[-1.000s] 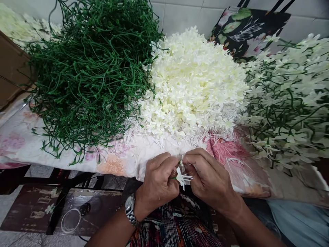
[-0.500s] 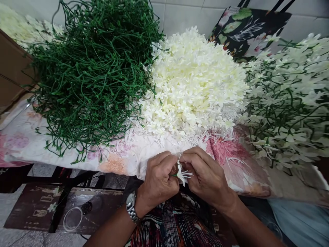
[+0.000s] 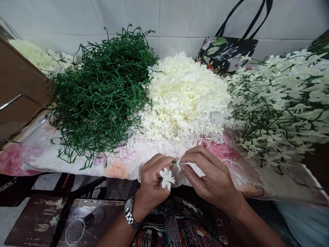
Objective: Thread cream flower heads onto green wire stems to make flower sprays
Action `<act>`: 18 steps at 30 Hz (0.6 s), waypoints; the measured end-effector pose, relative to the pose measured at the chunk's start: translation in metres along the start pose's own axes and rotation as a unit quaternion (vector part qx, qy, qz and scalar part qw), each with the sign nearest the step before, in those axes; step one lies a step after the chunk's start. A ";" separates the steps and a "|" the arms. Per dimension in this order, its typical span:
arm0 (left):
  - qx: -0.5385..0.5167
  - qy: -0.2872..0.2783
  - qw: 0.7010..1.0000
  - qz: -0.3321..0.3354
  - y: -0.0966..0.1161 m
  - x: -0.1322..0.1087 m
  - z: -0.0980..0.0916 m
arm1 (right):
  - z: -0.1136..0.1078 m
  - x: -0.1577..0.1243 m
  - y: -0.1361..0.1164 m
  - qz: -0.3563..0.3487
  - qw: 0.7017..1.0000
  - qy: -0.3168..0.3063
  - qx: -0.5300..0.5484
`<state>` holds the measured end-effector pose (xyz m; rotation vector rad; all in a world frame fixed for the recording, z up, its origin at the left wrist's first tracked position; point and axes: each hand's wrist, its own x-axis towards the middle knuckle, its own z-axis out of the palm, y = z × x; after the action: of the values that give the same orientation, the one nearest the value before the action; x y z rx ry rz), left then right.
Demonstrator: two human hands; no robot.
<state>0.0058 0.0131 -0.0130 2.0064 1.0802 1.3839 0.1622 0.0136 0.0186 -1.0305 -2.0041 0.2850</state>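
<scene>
Both hands meet just off the surface's front edge, left hand [image 3: 154, 180] pinching a thin green stem [image 3: 174, 162] with a white flower [image 3: 167, 178] on it, right hand [image 3: 208, 175] pinching a second bloom onto its tip, piles in reach.

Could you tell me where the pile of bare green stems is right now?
In the head view, the pile of bare green stems lies upper left on the floral cloth, directly left of the heap of white blossoms and beyond the left hand.
</scene>
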 end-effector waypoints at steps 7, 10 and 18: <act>0.095 -0.007 0.994 0.060 0.002 0.001 0.003 | 0.003 -0.002 -0.001 0.018 1.000 0.012 0.004; 0.103 -0.013 0.993 0.061 0.003 0.002 0.005 | 0.005 -0.003 0.003 0.025 1.000 0.016 0.007; 0.076 -0.032 0.997 -0.006 -0.002 0.001 0.009 | 0.015 -0.007 0.014 0.037 0.999 0.018 0.008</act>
<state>0.0133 0.0155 -0.0174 2.1333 1.1981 1.2552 0.1604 0.0198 -0.0025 -1.0942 -1.9314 0.3204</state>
